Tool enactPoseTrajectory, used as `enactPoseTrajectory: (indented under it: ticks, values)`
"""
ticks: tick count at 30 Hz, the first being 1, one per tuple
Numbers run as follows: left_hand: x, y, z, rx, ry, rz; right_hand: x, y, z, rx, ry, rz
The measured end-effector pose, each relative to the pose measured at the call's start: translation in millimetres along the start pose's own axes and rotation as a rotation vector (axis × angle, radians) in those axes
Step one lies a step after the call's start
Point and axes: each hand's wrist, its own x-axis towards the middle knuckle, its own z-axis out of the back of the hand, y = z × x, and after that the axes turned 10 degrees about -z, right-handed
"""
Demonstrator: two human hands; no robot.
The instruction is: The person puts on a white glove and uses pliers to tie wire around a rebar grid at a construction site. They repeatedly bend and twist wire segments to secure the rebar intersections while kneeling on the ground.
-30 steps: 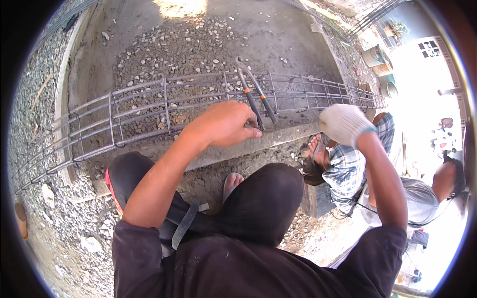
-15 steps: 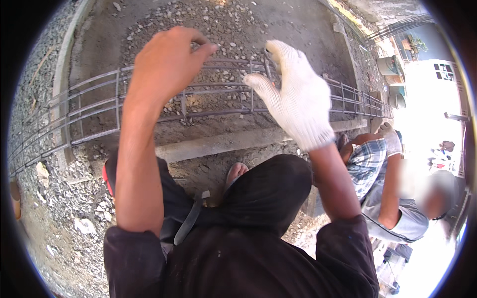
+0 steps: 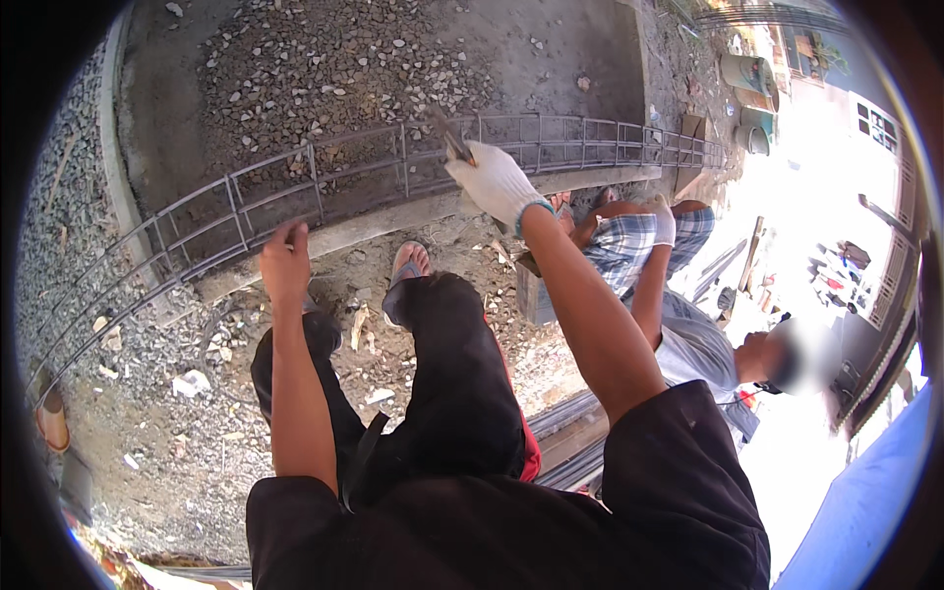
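Observation:
My bare left hand [image 3: 284, 264] is beside the near bars of a long steel rebar cage [image 3: 317, 182], its fingers curled in. Whatever it may hold is hidden. My right hand [image 3: 492, 183], in a white knit glove, is closed around a slim dark metal hand tool [image 3: 454, 141] whose exact kind is blurred. The tool points up and left over the cage's near side. Square ties join the cage's long bars, and it curves across the view from lower left to upper right.
A concrete edge [image 3: 374, 224] runs along the cage's near side, with gravel [image 3: 324, 84] beyond. At right a co-worker in a grey shirt [image 3: 693, 339] and plaid shorts sits close to my right arm. Buckets [image 3: 749, 79] stand farther back. Long bars [image 3: 575, 447] lie behind my right leg.
My view has shifted back and my legs are more upright. My left hand has dropped nearer my body. My right hand, half-open before, now grips the metal tool.

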Motion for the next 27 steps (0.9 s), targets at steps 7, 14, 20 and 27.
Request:
enactPoseTrajectory:
  ticks: [7,14,20,27]
  values:
    - [-162,-109,127,0.222,0.436,0.169,-125,-27,125,-0.138,0.143,0.012]
    - [-254,-145,125,0.21,0.448,0.216,-33,-175,245,-0.156,0.218,-0.252]
    - [-234,-245,45,0.547,0.535,0.425,75,-234,181,-0.772,0.224,-0.136]
    - [-155,-340,54,0.512,0.317,0.465,145,-286,122,-0.78,0.468,-0.067]
